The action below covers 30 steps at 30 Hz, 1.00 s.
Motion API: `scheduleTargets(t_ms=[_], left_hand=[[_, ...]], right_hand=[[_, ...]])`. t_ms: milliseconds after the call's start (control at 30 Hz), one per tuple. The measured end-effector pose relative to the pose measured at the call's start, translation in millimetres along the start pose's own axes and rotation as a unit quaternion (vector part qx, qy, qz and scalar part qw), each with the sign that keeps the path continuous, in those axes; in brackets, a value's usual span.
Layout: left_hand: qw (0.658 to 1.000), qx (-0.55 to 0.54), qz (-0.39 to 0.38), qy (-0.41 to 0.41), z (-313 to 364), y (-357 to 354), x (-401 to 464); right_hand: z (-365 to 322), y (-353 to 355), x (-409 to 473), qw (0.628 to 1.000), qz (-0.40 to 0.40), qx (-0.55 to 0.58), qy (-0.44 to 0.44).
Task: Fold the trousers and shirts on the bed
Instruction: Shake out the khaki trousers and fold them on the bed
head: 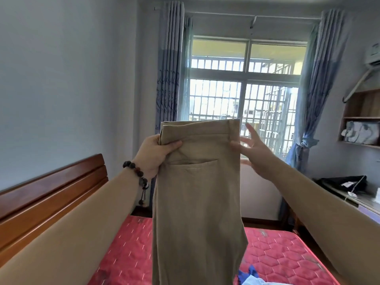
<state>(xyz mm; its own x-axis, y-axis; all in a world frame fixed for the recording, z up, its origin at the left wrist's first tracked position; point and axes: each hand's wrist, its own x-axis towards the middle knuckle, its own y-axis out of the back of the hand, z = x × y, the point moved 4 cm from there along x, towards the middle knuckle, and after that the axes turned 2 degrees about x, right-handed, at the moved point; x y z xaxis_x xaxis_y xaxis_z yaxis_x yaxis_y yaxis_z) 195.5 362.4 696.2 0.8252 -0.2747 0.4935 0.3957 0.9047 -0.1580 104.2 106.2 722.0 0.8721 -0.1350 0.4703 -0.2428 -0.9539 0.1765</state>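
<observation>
Beige trousers [197, 202] hang upright in front of me, folded lengthwise, waistband up and a back pocket facing me. My left hand [155, 155], with a bead bracelet on its wrist, grips the waistband's left corner. My right hand [251, 150] pinches the right edge of the waistband with its thumb, while its other fingers are spread straight behind the cloth. The legs drop down over the red quilted bed [277, 256]. Blue and light-blue clothing [249, 277] lies on the bed at the bottom edge.
A wooden headboard [51, 194] runs along the left. Behind the trousers is a barred window [242, 95] with blue curtains. On the right stand a desk [357, 199] with a dark item and a wall shelf [362, 124].
</observation>
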Motion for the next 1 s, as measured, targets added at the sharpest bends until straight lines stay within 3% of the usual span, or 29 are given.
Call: scheduleTargets(t_ms=[67, 200, 300, 367, 467, 533, 633, 700, 800, 900, 1000], left_hand=[[1.0, 0.002, 0.004, 0.007, 5, -3, 1], [1.0, -0.004, -0.008, 0.024, 19, -4, -1], [0.999, 0.012, -0.015, 0.044, 28, -7, -1], [0.999, -0.002, 0.017, 0.042, 34, -3, 0], [0.997, -0.034, 0.067, 0.031, 47, 18, 1], [0.995, -0.05, 0.083, 0.019, 58, 36, 2], [0.995, -0.064, 0.076, 0.015, 71, 51, 3], [0.996, -0.064, 0.058, 0.019, 75, 51, 0], [0.997, -0.057, 0.057, 0.013, 79, 47, -5], [0.996, -0.042, 0.072, 0.01, 83, 45, -14], [0.997, -0.035, 0.071, 0.01, 93, 45, -30]], right_hand=[[33, -15, -13, 0.991, -0.077, 0.061, -0.086], [39, -13, -9, 0.995, 0.03, 0.091, -0.016], [38, -17, -7, 0.99, 0.057, 0.129, 0.016], [52, -29, -18, 0.995, 0.006, 0.096, -0.023], [84, -35, -41, 0.985, -0.1, -0.094, -0.108], [93, -23, -51, 0.988, -0.053, -0.104, -0.099], [109, -15, -67, 0.995, 0.032, 0.008, -0.094], [131, -29, -85, 0.987, 0.051, 0.01, -0.15], [166, -46, -122, 0.945, 0.096, -0.021, -0.313], [172, -70, -149, 0.892, 0.048, 0.178, -0.412], [153, -83, -148, 0.854, 0.116, 0.379, -0.337]])
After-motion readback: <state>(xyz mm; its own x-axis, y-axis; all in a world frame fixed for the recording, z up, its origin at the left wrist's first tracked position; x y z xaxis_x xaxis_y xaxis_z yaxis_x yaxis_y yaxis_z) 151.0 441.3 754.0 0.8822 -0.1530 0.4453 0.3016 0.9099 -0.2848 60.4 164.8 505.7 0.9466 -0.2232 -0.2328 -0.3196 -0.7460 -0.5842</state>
